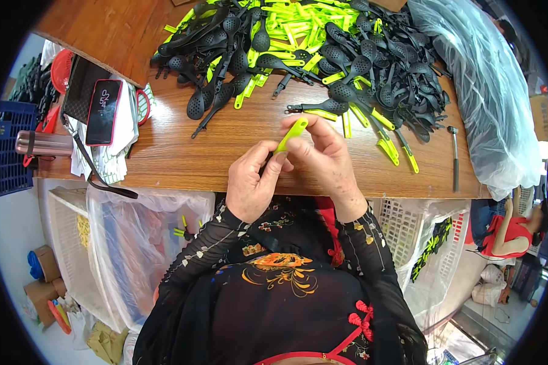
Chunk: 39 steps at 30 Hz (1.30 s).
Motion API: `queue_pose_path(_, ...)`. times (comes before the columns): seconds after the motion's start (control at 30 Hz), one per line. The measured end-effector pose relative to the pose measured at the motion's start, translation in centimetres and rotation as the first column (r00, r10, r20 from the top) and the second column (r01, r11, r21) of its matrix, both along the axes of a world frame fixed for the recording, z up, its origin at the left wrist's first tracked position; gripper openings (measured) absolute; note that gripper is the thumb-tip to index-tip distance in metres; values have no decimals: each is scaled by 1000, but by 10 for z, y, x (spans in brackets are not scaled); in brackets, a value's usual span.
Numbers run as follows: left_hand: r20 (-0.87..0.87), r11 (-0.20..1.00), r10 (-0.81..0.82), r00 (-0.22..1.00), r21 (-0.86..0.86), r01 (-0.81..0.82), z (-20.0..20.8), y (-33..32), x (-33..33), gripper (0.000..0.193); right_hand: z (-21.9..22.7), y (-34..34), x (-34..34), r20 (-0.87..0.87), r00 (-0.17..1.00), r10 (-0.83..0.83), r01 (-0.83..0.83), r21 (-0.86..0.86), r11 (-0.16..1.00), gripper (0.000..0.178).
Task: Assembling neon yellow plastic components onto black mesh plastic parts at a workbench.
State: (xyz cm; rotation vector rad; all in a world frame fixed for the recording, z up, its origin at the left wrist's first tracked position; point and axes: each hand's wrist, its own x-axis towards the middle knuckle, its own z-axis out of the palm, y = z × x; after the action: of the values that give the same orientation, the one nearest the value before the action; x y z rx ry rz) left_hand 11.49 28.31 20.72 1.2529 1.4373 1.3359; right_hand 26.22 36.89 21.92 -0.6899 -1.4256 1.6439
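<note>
Both hands meet over the front part of the table around one lime-green utensil handle (293, 134), which tilts up to the right and has a hole near its top end. My left hand (249, 176) pinches it low down with thumb and fingers. My right hand (329, 161) has its fingers closed round the upper part. Whether a black head is joined to the lower end is hidden by my fingers. Just beyond lie a black slotted spoon (344, 92) and loose black heads with green handles (323, 114).
Black spoon heads (402, 85) and green handles (286, 24) are heaped at the back. A hammer (455, 159) lies at right beside plastic sheeting (481, 91). A phone (103, 112) and steel flask (41, 144) are at left. Plastic-lined crates (134, 243) flank me; another person (511, 234) sits far right.
</note>
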Motion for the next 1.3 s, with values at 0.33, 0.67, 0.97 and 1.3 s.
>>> queue_pose_path(0.33, -321, 957, 61, 945, 287, 36, 14, -4, -8, 15, -7, -13, 4, 60, 996, -64, 41, 320, 947, 12)
queue_pose_path(0.67, -339, 966, 13, 941, 246, 75, 16, -12, -17, 23, -12, -21, 8, 145, 989, -8, -21, 200, 980, 28)
queue_pose_path(0.97, -329, 984, -69, 942, 131, 118, 21, -16, -20, 24, -13, -26, 14, -8, 999, 32, -31, 60, 998, 24)
queue_pose_path(1.3, -440, 932, 36, 897, 339, 129, 31, -13, -12, 17, -3, -32, 14, -47, 998, -44, 54, 239, 970, 21)
